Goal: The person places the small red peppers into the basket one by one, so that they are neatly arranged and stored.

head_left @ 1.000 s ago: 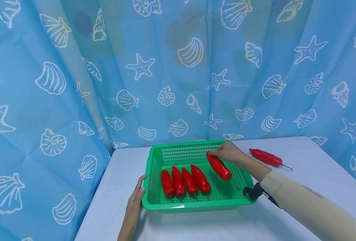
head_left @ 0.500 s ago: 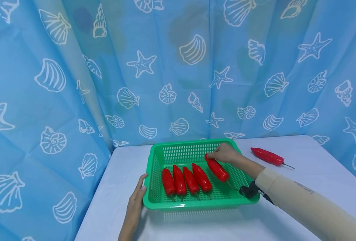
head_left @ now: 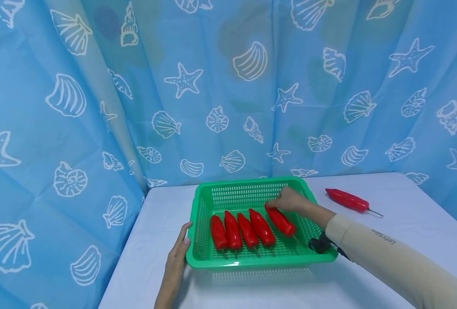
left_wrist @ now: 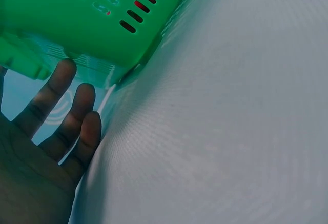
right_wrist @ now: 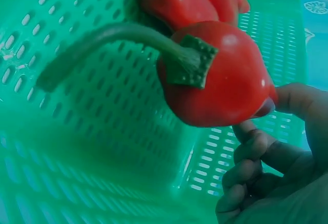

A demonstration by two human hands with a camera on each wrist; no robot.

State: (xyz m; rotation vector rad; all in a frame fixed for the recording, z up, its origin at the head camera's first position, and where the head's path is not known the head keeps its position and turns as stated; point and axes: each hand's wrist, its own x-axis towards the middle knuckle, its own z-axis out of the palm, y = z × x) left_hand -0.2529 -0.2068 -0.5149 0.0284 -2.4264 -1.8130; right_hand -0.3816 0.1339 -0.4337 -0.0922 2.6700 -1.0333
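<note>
In the head view my right hand [head_left: 291, 201] reaches into the green plastic basket [head_left: 259, 262], thumb and finger pinching the pointed end of a red chili pepper [head_left: 281, 222]. This pepper slants inside the basket's right part, low over its floor, stem end towards me. Its curved green stem [right_wrist: 118, 32] and round end fill the right wrist view. Several red peppers [head_left: 248, 231] lie side by side on its left. My left hand [head_left: 175, 257] rests against the basket's left rim. The left wrist view shows its fingers [left_wrist: 84, 101] extended beneath that rim.
Another red pepper [head_left: 347, 200] with a thin stem lies on the white-covered table [head_left: 398, 206], right of the basket. A blue curtain [head_left: 220, 86] with white shells hangs behind and at the sides. A black wrist camera [head_left: 319, 245] overlaps the basket's right front corner.
My right hand has lowered the pinched pepper towards the basket floor. The left hand stays at the left rim. The whole view has shifted slightly.
</note>
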